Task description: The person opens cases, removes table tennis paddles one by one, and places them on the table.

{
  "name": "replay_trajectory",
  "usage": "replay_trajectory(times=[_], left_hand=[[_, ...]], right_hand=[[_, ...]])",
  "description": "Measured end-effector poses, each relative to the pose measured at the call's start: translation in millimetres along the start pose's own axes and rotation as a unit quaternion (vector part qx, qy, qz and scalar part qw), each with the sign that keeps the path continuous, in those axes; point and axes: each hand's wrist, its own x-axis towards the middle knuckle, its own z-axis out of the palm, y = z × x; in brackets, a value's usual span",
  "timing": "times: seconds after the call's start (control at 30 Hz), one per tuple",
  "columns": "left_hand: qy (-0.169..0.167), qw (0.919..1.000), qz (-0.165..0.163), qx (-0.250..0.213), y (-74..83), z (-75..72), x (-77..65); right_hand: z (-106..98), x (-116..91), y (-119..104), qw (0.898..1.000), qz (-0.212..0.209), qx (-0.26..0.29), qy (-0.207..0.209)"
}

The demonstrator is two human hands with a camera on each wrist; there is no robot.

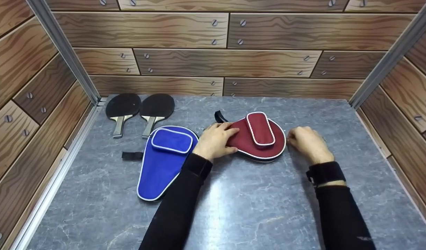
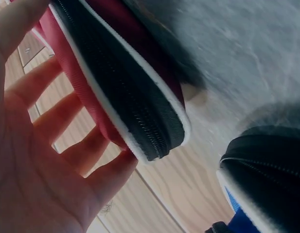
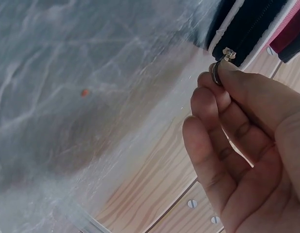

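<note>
A red table tennis bat case point(image 1: 239, 140) with white piping and a small front pocket lies right of centre, its narrow end to the left. My left hand point(image 1: 215, 140) rests on that narrow end with fingers spread; its thumb is at the near side by the black zip band point(image 2: 125, 92). At the rounded end, my right hand point(image 1: 308, 141) pinches the metal zip pull point(image 3: 216, 74) between thumb and index finger. The other fingers of this hand are loosely bent. In the right wrist view the zip looks closed beyond the slider point(image 3: 229, 53).
A blue bat case point(image 1: 159, 173) lies left of my left forearm, its black strap point(image 1: 132, 156) sticking out. Two black bats point(image 1: 123, 106) lie side by side at the back left. Wood-patterned walls point(image 1: 185, 62) enclose the grey marbled table point(image 1: 251, 208).
</note>
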Motion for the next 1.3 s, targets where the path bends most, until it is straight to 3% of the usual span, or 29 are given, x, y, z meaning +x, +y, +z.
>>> replay_trajectory(times=[0.27, 0.5, 1.03, 1.3], left_hand=[[0.009, 0.9994, -0.032, -0.003, 4.2, 2.0, 1.5], [0.043, 0.9976, -0.053, 0.009, 8.5, 8.6, 2.1], [0.081, 0.9924, -0.091, 0.014, 12.5, 15.5, 3.9], [0.082, 0.9892, -0.118, 0.028, 11.2, 17.8, 5.1]], right_hand=[[0, 2, 1, 1.0, -0.007, -0.009, 0.007], [1, 3, -1, 1.0, -0.01, -0.002, 0.008], [-3, 1, -6, 1.0, -0.025, 0.017, 0.006], [-4, 0, -15, 0.999, -0.042, 0.022, 0.011]])
